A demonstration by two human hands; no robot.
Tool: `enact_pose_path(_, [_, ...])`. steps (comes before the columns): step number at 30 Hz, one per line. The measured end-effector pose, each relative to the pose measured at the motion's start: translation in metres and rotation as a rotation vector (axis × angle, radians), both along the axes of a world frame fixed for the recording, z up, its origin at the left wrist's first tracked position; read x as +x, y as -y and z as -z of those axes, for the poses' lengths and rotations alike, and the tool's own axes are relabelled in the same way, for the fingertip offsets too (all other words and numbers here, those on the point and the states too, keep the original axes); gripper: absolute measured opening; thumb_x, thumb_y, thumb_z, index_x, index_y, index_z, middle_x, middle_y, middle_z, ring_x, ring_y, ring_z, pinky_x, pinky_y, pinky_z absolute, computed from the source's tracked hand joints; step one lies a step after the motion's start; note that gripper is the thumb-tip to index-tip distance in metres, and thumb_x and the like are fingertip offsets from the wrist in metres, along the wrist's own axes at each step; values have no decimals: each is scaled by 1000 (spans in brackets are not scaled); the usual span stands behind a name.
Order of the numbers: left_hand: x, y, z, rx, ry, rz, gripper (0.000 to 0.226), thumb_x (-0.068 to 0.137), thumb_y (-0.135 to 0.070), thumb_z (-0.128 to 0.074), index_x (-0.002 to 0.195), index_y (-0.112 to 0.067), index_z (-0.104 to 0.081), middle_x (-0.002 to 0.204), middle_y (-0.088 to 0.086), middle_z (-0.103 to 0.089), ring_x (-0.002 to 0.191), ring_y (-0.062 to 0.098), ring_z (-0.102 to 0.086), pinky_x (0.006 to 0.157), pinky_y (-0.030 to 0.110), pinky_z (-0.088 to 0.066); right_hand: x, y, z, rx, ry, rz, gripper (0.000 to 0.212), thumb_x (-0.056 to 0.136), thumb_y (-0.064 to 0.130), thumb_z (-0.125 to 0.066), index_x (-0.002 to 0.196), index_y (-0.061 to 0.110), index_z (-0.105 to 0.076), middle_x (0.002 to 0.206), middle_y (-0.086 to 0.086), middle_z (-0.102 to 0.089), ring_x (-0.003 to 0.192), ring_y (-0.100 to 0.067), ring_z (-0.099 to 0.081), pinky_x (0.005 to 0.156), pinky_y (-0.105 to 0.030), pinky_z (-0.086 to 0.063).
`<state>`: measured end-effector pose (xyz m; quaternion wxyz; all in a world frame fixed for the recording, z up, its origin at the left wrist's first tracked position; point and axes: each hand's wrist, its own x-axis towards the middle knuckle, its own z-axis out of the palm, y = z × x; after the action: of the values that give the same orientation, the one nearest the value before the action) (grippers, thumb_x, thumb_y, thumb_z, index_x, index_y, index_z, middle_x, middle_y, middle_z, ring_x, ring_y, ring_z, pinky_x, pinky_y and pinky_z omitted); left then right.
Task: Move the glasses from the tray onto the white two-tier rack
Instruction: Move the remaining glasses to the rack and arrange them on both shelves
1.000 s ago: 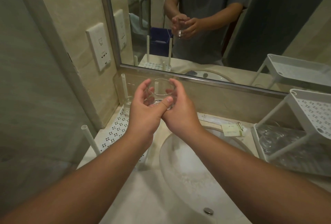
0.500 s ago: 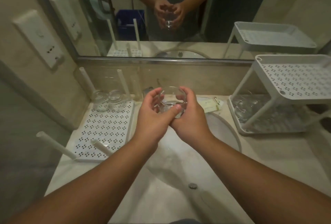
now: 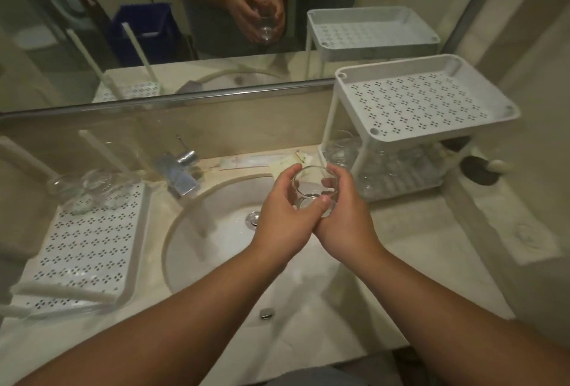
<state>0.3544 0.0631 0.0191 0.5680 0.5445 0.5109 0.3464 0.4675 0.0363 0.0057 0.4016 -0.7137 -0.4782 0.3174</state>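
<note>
From the head view, I have one clear glass cupped between both hands above the right edge of the sink. My left hand curls round its near side with the thumb across the wall, and my right hand wraps the far side; both grips are closed on it, mouth up and tilted slightly away from me.

To do this step well, I judge I should carry it level to the right and set it down on the white two-tier rack, probably on the bare upper tier, letting go only once the base sits flat.

The lower tier already holds several glasses, blurred behind the rack's post. More glasses wait at the far end of the tray on the counter's left. The faucet stands behind the sink, clear of my path.
</note>
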Motion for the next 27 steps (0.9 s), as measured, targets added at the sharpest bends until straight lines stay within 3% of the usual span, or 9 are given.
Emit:
enact_pose_path(3, [32,6,2,25,-60,38,67,81,-34,-78,138,-48,-46,122,-18,-50,114,-4,-52,100,33,-50,34,10,4,3,15,23,82,71,28,-77,142,34,-35,130,7,-55,108,-9,-59,89,-31,-51])
enact_pose_path(6, [62,10,4,78,-180,67,70,73,-45,-75,137,-50,-47,121,-11,-46,107,-3,-55,96,32,-53,66,18,8,5,38,42,80,73,26,-75,142,32,-35,128,4,-57,109,-12,-59,91,-31,-51])
enact_pose_path(13, [119,7,13,79,-279,150,71,82,-36,-76,145,-39,-44,124,-9,-53,99,10,-64,89,38,-56,131,23,23,12,78,78,81,68,17,-84,136,32,-42,123,4,-61,108,-16,-61,88,-33,-52])
enact_pose_path(16, [140,3,19,47,-261,148,63,86,-28,-71,142,-38,-45,128,-13,-59,89,4,-69,81,29,-58,156,19,28,16,69,122,81,69,17,-83,137,32,-41,127,5,-59,111,-17,-60,91,-33,-51])
enact_pose_path(18, [152,-1,23,39,-278,150,58,87,-22,-68,140,-35,-48,131,-15,-60,104,3,-66,86,24,-55,170,15,32,35,74,135,81,70,19,-85,138,29,-42,131,4,-57,116,-17,-57,95,-34,-49])
enact_pose_path(21, [169,-11,27,38,-331,199,59,85,-22,-66,141,-30,-50,137,-14,-59,127,3,-54,103,30,-48,186,7,39,35,81,143,81,70,17,-85,138,30,-43,132,-2,-53,116,-20,-57,95,-37,-50])
enact_pose_path(25, [186,-25,30,73,-451,252,61,86,-27,-64,144,-29,-48,144,-8,-54,130,11,-51,94,22,-40,204,-5,52,14,87,143,83,68,16,-86,139,27,-44,134,-7,-52,120,-19,-55,97,-35,-49])
enact_pose_path(27, [191,-32,33,78,-497,297,62,87,-25,-62,146,-29,-46,147,-1,-50,134,16,-48,100,25,-42,211,-11,59,15,78,154,84,67,19,-88,139,27,-45,133,-5,-54,121,-17,-54,97,-33,-48])
